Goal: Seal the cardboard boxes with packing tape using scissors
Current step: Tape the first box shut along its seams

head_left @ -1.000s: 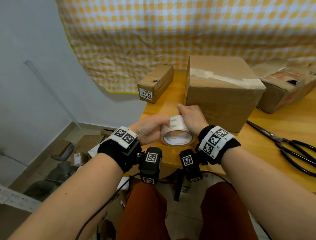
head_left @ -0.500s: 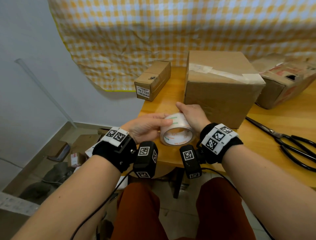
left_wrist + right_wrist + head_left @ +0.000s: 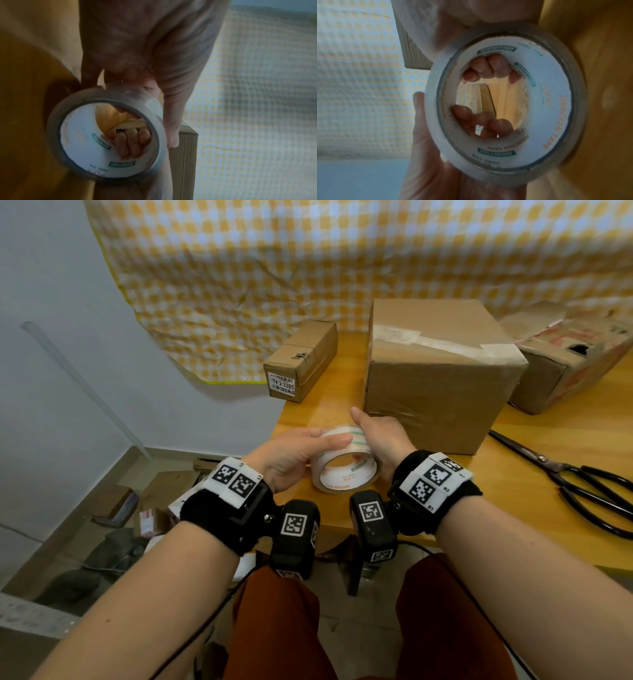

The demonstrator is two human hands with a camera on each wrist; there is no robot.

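Wooden tabletop (image 3: 565,446), gingham cloth (image 3: 342,251) hung behind. Tape roll (image 3: 344,462) held over the near left corner — left hand (image 3: 291,460) wrapped round its left side, thumb on top, right hand (image 3: 380,436) curled round the right. Big taped box (image 3: 438,378) just behind; small box (image 3: 301,359) at the left edge; scissors (image 3: 575,484) near the right edge.

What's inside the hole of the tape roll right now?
Through the tape roll, fingertips of both hands curl in at its far edge, with the small cardboard box and table beyond. The tape's loose end isn't visible.
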